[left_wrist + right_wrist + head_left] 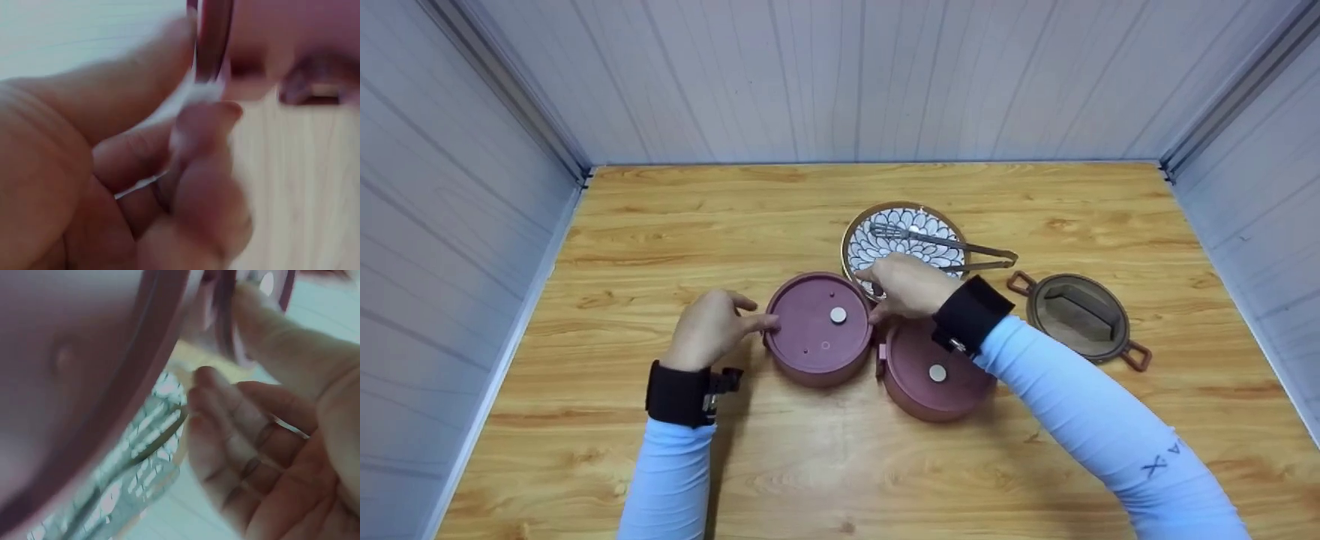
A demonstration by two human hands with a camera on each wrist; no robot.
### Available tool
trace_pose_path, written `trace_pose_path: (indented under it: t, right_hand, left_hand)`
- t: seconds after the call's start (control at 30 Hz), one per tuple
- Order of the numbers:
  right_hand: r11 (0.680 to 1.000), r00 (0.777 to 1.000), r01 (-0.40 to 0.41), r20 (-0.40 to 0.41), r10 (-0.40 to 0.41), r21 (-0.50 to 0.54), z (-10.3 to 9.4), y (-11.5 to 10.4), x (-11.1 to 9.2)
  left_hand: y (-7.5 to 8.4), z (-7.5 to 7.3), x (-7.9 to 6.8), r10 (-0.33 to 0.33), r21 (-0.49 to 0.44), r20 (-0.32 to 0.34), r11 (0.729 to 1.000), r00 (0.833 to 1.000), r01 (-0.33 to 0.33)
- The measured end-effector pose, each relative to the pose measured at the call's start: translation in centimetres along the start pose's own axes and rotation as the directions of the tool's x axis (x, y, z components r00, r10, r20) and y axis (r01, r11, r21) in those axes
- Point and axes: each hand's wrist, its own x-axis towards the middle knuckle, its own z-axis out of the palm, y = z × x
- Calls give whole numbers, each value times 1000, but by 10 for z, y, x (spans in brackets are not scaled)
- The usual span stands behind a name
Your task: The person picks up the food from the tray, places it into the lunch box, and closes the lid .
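Note:
A lidded maroon pot [814,330] with a pale round knob stands between my hands. My left hand [706,330] is at its left side. That thumb touches the lid's rim; the index finger stands off from the pot, and the left wrist view is blurred. From the far right my right hand [911,289] reaches to the same pot, its thumb [270,337] against the rim. Its other fingers [219,422] hang below, apart from the pot. Beneath the right wrist stands a second maroon pot [934,397] with a lid and side handle, partly hidden by the arm.
Behind the pots lies a plate [904,208] with a white petal pattern and brown rim. Metal tongs [990,251] rest across it. To the right is a smaller two-handled brown pan or lid [1061,337]. Pale panel walls [840,82] border the wooden table [675,217].

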Motion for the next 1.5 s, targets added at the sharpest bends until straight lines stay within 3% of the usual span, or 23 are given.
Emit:
trace_pose_path:
  t: [0.07,0.13,0.2,0.33,0.47,0.6,0.77,1.0,1.17,1.3,1.5]
  right_hand:
    - [1000,1000,23,8,-23,-4,0,0,1]
    - [999,999,38,20,-38,-12,0,0,3]
    - [999,998,50,39,-49,-20,2,-1,6]
    - [997,996,62,73,-59,-41,5,-2,11]
    - [994,993,92,86,-86,-64,5,-1,14]
    - [989,989,118,99,-109,-89,5,0,16]
    - [986,990,101,113,-86,-133,4,-5,17]
    - [979,992,93,103,-75,-182,1,-12,17]
    - [979,986,79,157,-49,-188,-1,-17,22]
    - [981,984,65,177,-32,-184,-5,-17,25]
    - [982,990,89,124,-68,-167,1,-10,24]
  left_hand:
    - [5,-3,-2,23,71,-31,997,999,-21]
    - [11,-4,-2,58,112,-12,992,998,-56]
    - [17,-3,0,107,145,54,983,993,-114]
    - [23,4,7,177,193,195,957,965,-215]
    - [26,9,13,189,229,292,938,938,-260]
    - [28,10,16,183,266,344,921,921,-283]
    - [31,9,17,158,302,375,911,913,-282]
    - [33,7,20,162,379,386,870,908,-316]
    - [34,6,20,156,412,404,848,901,-332]
    - [38,4,20,163,408,410,847,897,-340]
    - [37,6,24,145,385,425,865,894,-323]
